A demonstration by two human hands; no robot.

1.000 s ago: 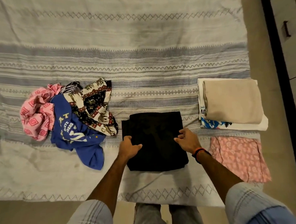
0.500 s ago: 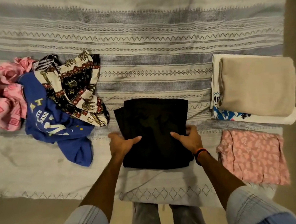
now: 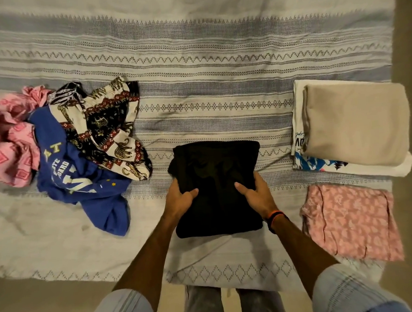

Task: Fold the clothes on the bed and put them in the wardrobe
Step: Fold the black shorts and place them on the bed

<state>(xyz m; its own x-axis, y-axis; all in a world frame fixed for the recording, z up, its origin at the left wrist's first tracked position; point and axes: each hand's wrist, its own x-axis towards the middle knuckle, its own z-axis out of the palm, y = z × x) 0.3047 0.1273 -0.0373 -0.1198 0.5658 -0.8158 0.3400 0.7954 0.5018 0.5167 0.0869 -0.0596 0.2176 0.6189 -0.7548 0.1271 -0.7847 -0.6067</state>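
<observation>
a woven cover (image 3: 193, 48) in grey and off-white bands, with zigzag and diamond rows, hung its hem over the near edge. beige floor (image 3: 52, 305) showed below it and along the right side. grey trousers (image 3: 202, 305) stood at the bottom, between two pale striped sleeves (image 3: 122, 310). an orange-and-black wristband (image 3: 275, 218) circled the right wrist.

Both hands' fingers are tucked under the black garment (image 3: 215, 174), so only the thumbs and backs show on the left hand (image 3: 178, 201) and right hand (image 3: 258, 196). At 9 o'clock the pink clothes (image 3: 4, 149) run off the frame edge, and the blue shirt (image 3: 81, 182) lettering is crumpled, can't read it. At 3 o'clock the beige cloth (image 3: 357, 122) covers most of the white printed shirt (image 3: 304, 159), so its print is unreadable. A dark striped bit (image 3: 63, 94) at 10 o'clock is mostly buried.
</observation>
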